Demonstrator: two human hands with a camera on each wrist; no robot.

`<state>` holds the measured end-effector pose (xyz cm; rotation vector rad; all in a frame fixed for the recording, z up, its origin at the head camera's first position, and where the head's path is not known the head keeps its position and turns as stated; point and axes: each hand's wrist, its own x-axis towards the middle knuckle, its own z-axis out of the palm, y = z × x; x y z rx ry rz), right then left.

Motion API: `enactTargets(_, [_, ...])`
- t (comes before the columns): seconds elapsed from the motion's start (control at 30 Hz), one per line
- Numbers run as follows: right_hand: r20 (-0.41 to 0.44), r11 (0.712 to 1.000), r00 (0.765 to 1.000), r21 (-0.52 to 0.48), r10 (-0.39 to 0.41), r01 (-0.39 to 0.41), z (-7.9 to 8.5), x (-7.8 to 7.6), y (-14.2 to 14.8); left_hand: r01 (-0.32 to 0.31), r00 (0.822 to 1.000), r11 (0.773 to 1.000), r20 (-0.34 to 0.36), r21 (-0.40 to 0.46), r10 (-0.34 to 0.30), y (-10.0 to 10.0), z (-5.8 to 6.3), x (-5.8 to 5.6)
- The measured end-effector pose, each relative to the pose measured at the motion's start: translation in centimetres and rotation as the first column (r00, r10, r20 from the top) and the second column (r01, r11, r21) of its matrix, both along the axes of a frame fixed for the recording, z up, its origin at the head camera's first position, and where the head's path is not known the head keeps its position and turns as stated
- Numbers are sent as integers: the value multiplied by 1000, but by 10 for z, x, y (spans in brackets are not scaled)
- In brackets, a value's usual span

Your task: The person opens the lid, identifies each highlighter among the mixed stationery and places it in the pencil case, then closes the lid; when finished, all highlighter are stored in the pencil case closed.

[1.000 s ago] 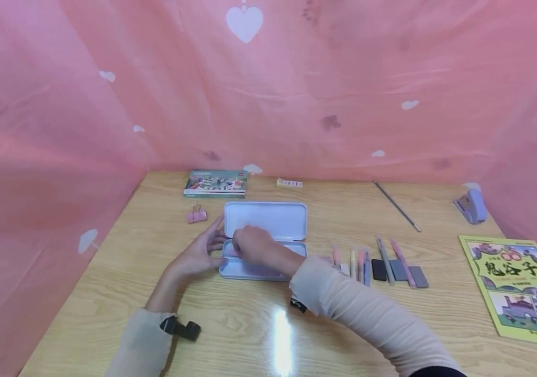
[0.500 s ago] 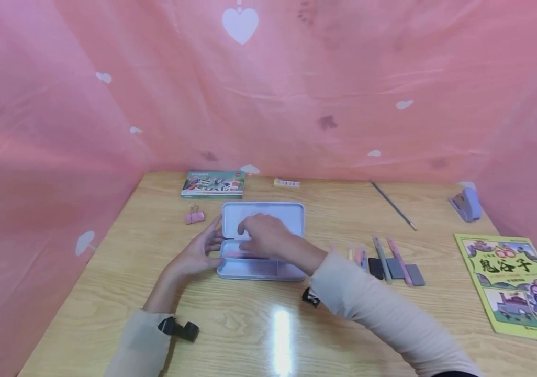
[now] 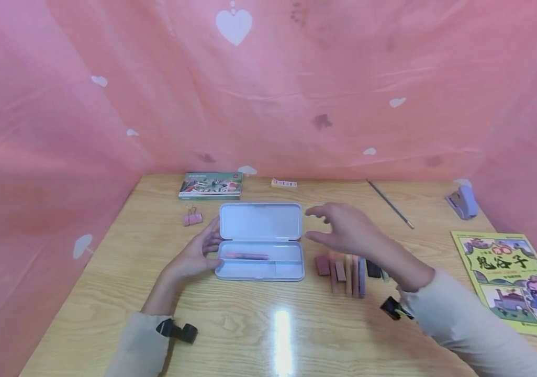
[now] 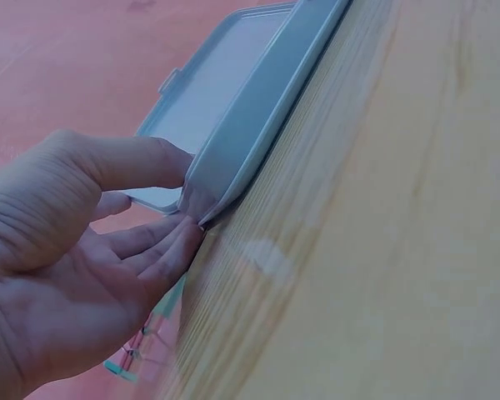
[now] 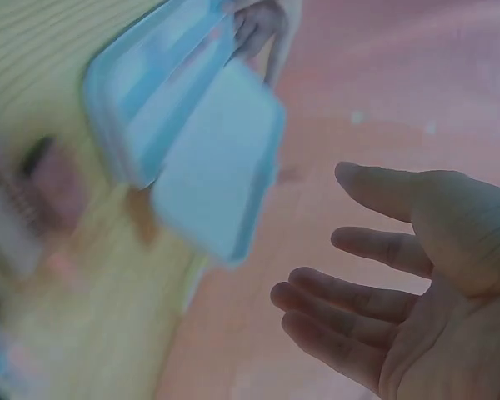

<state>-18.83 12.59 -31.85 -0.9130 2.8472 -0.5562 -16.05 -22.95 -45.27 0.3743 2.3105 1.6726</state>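
Note:
A pale blue pencil case lies on the table with its lid raised. One long pink pen is in its rear compartment. My left hand holds the case's left end, and the left wrist view has the thumb on the rim and fingertips at the corner. My right hand hovers to the right of the lid, fingers spread and holding nothing, as the right wrist view confirms. Below it lie several coloured pens, a dark pink block and a smaller pinkish block.
A boxed set, pink binder clip and small patterned block stand behind or left of the case. Rightward are a pencil, a purple stapler, a yellow-green book and a black block partly under my arm.
My right hand has left the pencil case and moved right, over the pens. The pink pen in the rear compartment is now uncovered. My left hand has stayed at the case's left end.

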Motion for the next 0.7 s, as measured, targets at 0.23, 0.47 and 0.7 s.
enactTargets(0.23, [44, 996, 995, 39, -87, 85, -24, 5, 37, 1, 1000, 1000, 21, 12, -2, 5, 22, 7])
enactTargets(0.47, [57, 989, 990, 85, -128, 123, -66, 6, 42, 4, 1000, 1000, 5, 24, -4, 4, 15, 4])
enactTargets(0.7, [71, 961, 965, 135, -252, 241, -89, 8, 33, 0, 1000, 1000, -10, 6, 0, 0, -1, 0])
